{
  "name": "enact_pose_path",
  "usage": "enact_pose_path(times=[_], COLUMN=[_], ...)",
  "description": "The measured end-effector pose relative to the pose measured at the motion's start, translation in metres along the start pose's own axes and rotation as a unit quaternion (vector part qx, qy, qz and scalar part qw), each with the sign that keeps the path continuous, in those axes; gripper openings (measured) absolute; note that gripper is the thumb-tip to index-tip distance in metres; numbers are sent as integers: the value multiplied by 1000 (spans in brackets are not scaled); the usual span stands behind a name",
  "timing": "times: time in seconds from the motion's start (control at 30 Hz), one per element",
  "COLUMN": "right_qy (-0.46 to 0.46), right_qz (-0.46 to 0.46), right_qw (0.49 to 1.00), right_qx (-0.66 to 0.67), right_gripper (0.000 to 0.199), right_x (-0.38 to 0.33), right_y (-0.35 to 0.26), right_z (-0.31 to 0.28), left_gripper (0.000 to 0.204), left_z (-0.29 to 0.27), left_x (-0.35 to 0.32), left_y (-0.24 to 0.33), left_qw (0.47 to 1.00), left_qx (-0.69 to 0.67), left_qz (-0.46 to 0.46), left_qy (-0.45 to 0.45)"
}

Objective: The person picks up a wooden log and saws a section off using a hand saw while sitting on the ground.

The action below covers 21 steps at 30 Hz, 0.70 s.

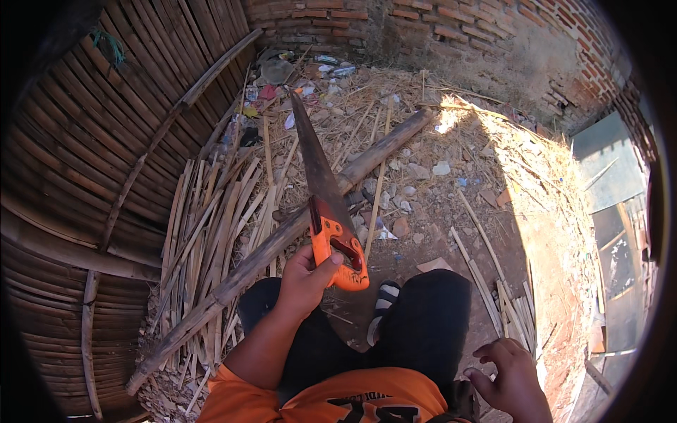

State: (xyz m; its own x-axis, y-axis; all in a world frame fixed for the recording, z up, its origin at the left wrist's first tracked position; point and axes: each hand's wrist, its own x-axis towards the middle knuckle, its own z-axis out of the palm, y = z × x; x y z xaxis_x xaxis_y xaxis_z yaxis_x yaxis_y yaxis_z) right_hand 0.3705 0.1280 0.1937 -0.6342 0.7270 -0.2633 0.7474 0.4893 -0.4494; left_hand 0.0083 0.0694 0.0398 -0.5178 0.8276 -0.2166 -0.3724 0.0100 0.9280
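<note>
An orange-handled handsaw with a rusty brown blade [326, 204] is gripped by the left hand [305, 280], whose fingers are wrapped around the orange plastic handle with the thumb pressed on its side. The blade is pointed away from the person, its length crossing above a long grey-brown bamboo pole [282, 240] that is laid slantwise over the dirt ground [423, 247]. The right hand [511, 377] is held free near the lower edge of the view, beside the right knee, its fingers loosely spread and curled, nothing pinched. A heap of pale split bamboo strips [204, 225] is spread under the pole, beside a woven bamboo panel [92, 176]. A red brick wall [451, 28] is seen beyond.
</note>
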Motion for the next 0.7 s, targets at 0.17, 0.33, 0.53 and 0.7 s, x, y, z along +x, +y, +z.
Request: enact_pose_path(times=[0.17,0.33,0.53,0.7], right_qy=[102,118,195,171], right_qz=[-286,-259,-233,-124], right_qw=[952,955,946,954], right_qx=[37,82,113,211], right_gripper=[60,53,45,35], right_x=[127,172,189,220], right_y=[-39,-31,-16,21], right_z=[71,123,157,126], left_gripper=[30,35,46,58], left_z=[46,73,66,48], left_x=[-16,-28,-21,-76], left_y=[-12,-24,-25,80], left_qw=[999,999,981,908], left_qx=[21,10,188,361], left_qz=[24,51,32,18], left_qy=[-5,6,-43,-212])
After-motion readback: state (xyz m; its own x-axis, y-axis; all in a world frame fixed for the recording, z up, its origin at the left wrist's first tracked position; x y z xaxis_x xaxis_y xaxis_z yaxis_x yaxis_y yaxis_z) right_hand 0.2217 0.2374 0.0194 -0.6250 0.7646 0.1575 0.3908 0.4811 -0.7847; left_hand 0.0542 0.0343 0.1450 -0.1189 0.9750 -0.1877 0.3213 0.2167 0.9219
